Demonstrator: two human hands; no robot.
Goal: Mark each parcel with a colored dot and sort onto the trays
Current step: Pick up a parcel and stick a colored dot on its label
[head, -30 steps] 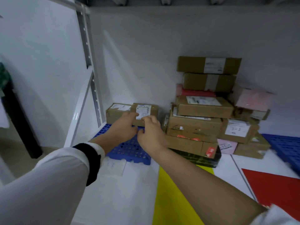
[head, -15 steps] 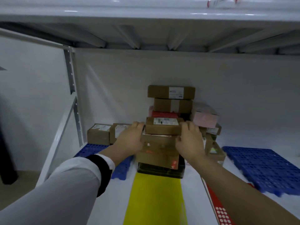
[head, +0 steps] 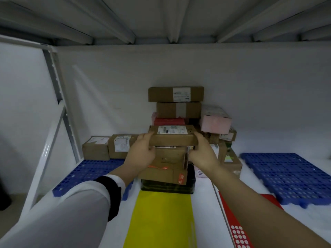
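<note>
Far to the left of the hands, a blue perforated plastic tray [head: 93, 169] lies on the white shelf [head: 304, 222]. At its back edge stand two small brown cardboard boxes [head: 95, 148], side by side and touching, each with a white label. The nearer one is just left of the left hand [head: 141, 153], whose arm wears a white sleeve with a black cuff [head: 111, 196].

Between the hands is a flat brown cardboard parcel with a white label on top [head: 172, 138]. The left hand grips its left end and the right hand [head: 202, 154] grips its right end, fingers curled over the top edges. The parcel sits at the top of the front pile of brown parcels [head: 166, 163]; whether it rests on the pile or clears it cannot be told.

Below the hands, a yellow sheet [head: 161, 221] runs from the pile toward the camera. Beyond the hands, more brown boxes are stacked against the wall.

Right of the right hand sits a pink carton [head: 215, 122], and under that forearm lies a red sheet of pale round dots [head: 238, 233]. Further right lies a second blue perforated tray [head: 290, 176].
</note>
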